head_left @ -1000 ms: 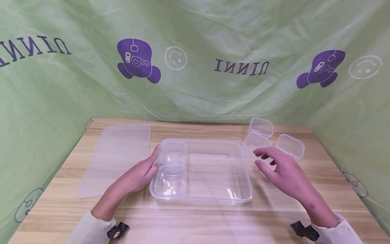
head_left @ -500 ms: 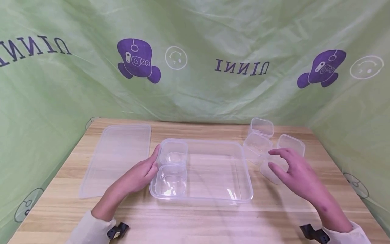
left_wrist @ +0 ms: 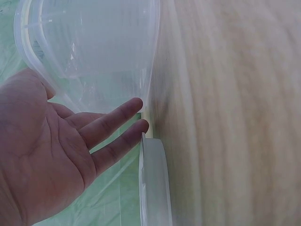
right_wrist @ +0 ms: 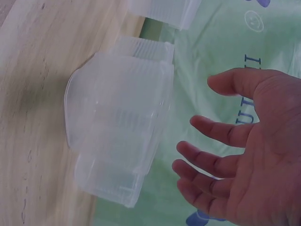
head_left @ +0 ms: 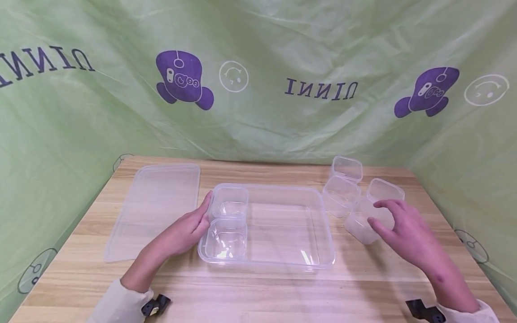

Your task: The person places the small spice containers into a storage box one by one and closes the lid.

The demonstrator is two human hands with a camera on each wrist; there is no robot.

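Note:
A large clear rectangular box (head_left: 282,224) stands on the table with two small clear cups (head_left: 230,204) side by side along its left end. The left hand (head_left: 187,231) rests against the box's left wall, fingers extended; in the left wrist view the hand (left_wrist: 51,150) lies beside the clear wall (left_wrist: 94,56). Right of the box, the right hand (head_left: 408,229) hovers over a small clear cup (head_left: 361,226), its fingers relaxed and apart. Nothing is held by the right hand (right_wrist: 244,155) in the right wrist view, where clustered clear cups (right_wrist: 122,108) appear beyond the fingertips.
A flat translucent lid (head_left: 155,211) lies left of the box. More small clear cups (head_left: 341,193) stand at the back right, one behind (head_left: 347,168) and another farther right (head_left: 385,190). A green printed cloth (head_left: 258,125) hangs around the wooden table (head_left: 242,296).
The right hand has moved right, away from the large box, uncovering more of the cup beneath it. The left hand has kept its place against the box.

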